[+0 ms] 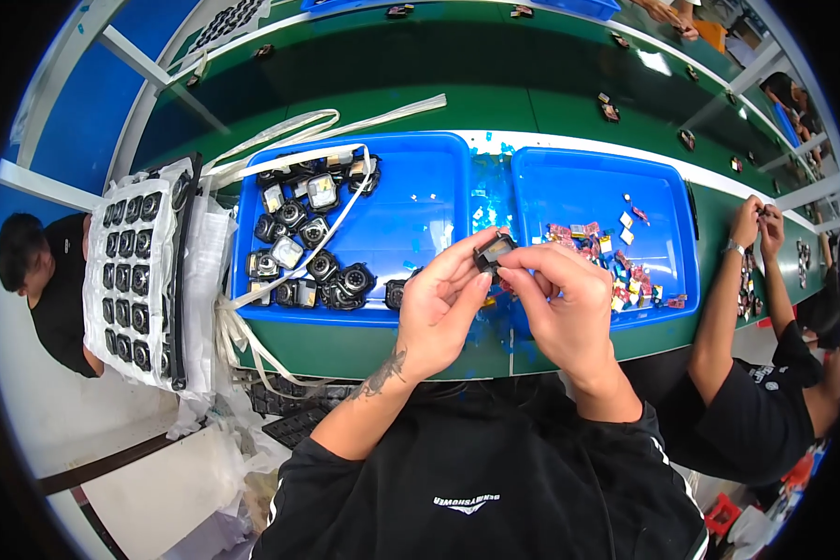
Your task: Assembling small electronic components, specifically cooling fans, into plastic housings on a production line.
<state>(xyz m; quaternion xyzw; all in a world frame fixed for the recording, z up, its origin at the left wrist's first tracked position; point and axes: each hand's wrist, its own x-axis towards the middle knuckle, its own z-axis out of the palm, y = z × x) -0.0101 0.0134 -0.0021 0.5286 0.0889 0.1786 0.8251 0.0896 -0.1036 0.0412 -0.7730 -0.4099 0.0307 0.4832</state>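
Both my hands meet above the table, between two blue trays. My left hand (439,303) holds a black square watch case (495,250) between thumb and fingers, its open side tilted up. My right hand (569,294) is closed, thumb and forefinger pinched at the case's right edge; any small part between them is hidden. On my left, the blue tray (420,182) holds several black watch cases (322,268) with round dials or pale square faces. The right blue tray (569,177) has a heap of small pink, yellow and white parts (630,280).
White strapping (331,126) lies across the left tray. Beside it, a white tray of watch cases (126,275) stands propped. Scattered parts (609,109) sit on the green conveyor (495,79) beyond. Co-workers are at both sides; one's hands (754,222) are near the right tray.
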